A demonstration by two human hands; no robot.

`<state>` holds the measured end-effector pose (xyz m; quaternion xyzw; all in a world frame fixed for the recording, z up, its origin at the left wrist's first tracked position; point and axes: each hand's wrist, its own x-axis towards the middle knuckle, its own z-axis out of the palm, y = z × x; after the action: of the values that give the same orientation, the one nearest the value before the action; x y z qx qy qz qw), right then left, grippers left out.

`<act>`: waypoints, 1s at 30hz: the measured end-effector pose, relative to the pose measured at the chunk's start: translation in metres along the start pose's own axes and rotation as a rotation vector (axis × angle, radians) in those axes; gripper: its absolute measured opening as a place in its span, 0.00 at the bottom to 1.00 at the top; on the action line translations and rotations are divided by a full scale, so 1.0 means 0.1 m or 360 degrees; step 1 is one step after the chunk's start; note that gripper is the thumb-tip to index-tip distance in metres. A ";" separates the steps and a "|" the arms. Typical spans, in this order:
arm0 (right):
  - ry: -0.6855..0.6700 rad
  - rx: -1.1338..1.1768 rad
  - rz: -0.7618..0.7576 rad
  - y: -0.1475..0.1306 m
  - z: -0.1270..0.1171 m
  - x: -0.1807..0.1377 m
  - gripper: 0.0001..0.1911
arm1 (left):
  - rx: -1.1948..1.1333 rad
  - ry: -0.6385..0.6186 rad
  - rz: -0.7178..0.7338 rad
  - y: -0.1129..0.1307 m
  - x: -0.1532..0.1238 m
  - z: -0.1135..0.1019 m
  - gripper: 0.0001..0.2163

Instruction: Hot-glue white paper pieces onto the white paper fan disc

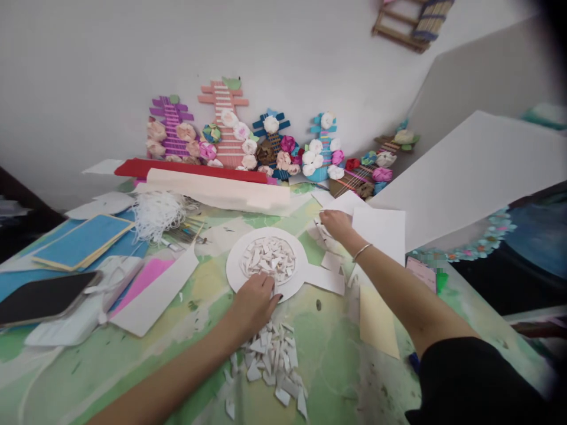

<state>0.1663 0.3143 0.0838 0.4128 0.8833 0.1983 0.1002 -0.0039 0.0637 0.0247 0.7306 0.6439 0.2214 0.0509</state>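
A white paper disc [234,268] lies on the green table, covered in its middle with small white paper shards [269,258]. My left hand [254,301] rests on the disc's near edge, fingers curled down and pressed onto it. More loose white shards [272,357] lie in a heap just below that hand. My right hand [336,225] reaches to the right of the disc, fingers pinched on small white paper scraps beside white sheets [381,227]; a thin bracelet circles its wrist.
Colourful stick-and-paper-flower crafts [270,144] line the wall behind a red and cream roll [212,183]. A phone [44,295], blue boards [84,239], pink paper and a white string tangle [155,215] lie left. A large white board [478,171] leans right; yellow paper [376,321] lies near.
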 end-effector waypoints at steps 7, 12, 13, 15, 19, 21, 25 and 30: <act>0.0291 0.0118 -0.0106 -0.44 -0.38 -0.08 0.12 | 0.0086 -0.0011 0.0063 -0.02 0.02 0.05 0.07; 0.0612 0.0252 0.0035 -0.38 -0.89 -0.40 0.15 | 0.0063 -0.0221 0.0163 -0.02 0.01 -0.06 0.06; 0.0723 0.0295 0.0094 -0.34 -1.01 -0.52 0.16 | -0.0006 -0.0293 0.0200 -0.04 0.00 -0.10 0.05; 0.1216 0.0571 0.0153 -0.25 -1.24 -0.81 0.13 | -0.0198 -0.0418 0.0258 -0.08 -0.04 -0.19 0.05; 0.1635 0.0807 -0.0154 -0.33 -1.52 -1.56 0.10 | -0.0728 -0.0444 0.0120 -0.09 -0.07 -0.40 0.06; 0.1579 0.0700 -0.0542 -0.52 -1.49 -1.89 0.12 | -0.1165 -0.0444 -0.0055 0.00 -0.07 -0.48 0.10; 0.1560 0.0595 -0.1200 -0.97 -1.19 -2.30 0.10 | -0.2400 -0.0460 -0.0437 0.36 -0.07 -0.55 0.17; 0.1187 0.0752 -0.1043 -1.15 -0.77 -2.58 0.13 | -0.2668 -0.0366 -0.0748 0.64 -0.06 -0.51 0.10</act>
<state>0.2263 0.0284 0.1068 0.0292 0.9617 0.0860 -0.2586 0.0344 0.0366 0.0916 0.3189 0.3938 0.5305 0.6796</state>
